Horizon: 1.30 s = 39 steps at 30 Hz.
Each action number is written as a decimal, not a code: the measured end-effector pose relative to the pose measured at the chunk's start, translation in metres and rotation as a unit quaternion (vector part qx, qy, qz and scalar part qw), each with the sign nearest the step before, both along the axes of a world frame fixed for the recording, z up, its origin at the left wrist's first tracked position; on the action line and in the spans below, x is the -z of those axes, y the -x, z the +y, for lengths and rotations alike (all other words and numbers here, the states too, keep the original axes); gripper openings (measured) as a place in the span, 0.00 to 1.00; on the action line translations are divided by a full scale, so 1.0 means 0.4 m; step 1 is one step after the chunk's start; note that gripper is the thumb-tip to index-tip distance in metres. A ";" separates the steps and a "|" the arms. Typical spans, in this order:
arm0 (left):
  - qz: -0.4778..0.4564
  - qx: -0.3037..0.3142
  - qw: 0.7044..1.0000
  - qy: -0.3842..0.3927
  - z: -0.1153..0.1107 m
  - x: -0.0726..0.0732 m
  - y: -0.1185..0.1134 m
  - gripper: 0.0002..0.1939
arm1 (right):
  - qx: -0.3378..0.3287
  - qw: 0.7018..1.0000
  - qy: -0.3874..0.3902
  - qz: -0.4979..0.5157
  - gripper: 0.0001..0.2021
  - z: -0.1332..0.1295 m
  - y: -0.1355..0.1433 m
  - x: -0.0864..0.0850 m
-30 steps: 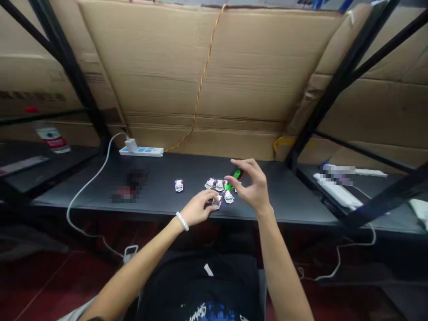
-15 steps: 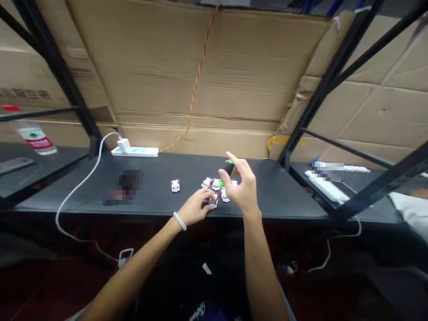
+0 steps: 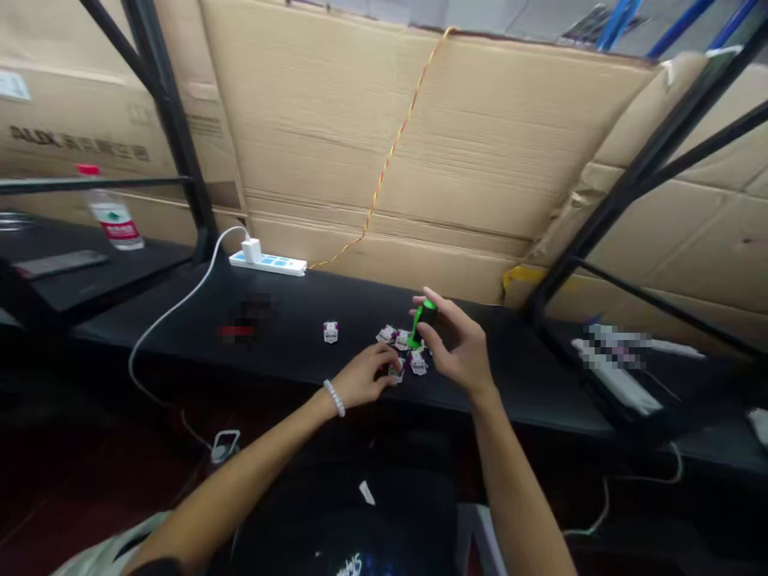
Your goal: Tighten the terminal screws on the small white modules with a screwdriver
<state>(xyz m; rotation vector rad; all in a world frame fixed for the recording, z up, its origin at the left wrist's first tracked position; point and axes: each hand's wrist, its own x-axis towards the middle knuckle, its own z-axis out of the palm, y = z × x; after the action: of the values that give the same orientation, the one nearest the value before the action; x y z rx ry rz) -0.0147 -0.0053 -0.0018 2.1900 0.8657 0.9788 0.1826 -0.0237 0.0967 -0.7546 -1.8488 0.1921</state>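
My left hand (image 3: 364, 376) rests at the front of the black table, thumb and fingers closed on a small white part (image 3: 396, 370) with purple marks, partly hidden by the fingertips. My right hand (image 3: 459, 344) is curled around a stubby green and black tool (image 3: 426, 318), which stands upright among the parts; its exact kind is unclear. Similar white and purple parts lie close together between my hands, among them one part (image 3: 418, 362) near my right thumb and another part (image 3: 386, 334) beyond my left fingers. A single part (image 3: 330, 332) lies apart to the left.
A white power strip (image 3: 270, 262) with a plugged-in charger sits at the back left, its white cable running over the table's front edge. A blurred dark object (image 3: 246, 320) lies left. Black metal frame posts (image 3: 180, 128) flank the table (image 3: 288, 312); cardboard (image 3: 336, 144) stands behind.
My right hand has gone from spread thumb and fingers beside the tool to fingers closed around it. The left hand keeps its pinch. The whole view has shifted and tilted.
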 end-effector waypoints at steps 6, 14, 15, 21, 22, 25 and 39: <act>-0.005 -0.023 1.000 0.004 -0.001 0.001 0.000 0.09 | 0.051 0.997 -0.050 -0.015 0.23 0.011 0.011 0.000; 0.006 -0.033 0.999 -0.008 -0.001 0.006 -0.003 0.11 | 0.070 0.996 -0.052 -0.011 0.20 0.014 0.008 -0.006; 0.006 -0.034 0.999 -0.006 -0.001 0.006 -0.003 0.11 | 0.064 0.997 -0.052 -0.011 0.21 0.014 0.006 -0.007; 0.003 -0.025 1.000 0.001 -0.001 0.005 -0.002 0.12 | 0.012 1.000 -0.005 0.005 0.20 0.017 -0.008 -0.006; 0.004 -0.025 1.000 0.001 -0.001 0.005 -0.002 0.12 | 0.040 0.999 -0.025 -0.003 0.19 0.016 -0.009 -0.008; 0.005 -0.028 1.000 0.004 -0.001 0.006 -0.002 0.12 | 0.063 0.996 -0.056 -0.019 0.21 0.012 -0.011 -0.014; 0.006 -0.025 1.000 0.001 -0.003 0.001 -0.001 0.11 | -0.005 0.999 -0.012 -0.052 0.25 -0.002 -0.031 -0.030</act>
<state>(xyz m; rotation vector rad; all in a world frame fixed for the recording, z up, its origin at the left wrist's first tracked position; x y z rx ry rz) -0.0144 -0.0066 -0.0022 2.1844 0.9313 0.9880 0.1950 -0.0245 0.1088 -0.7519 -1.9494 0.1393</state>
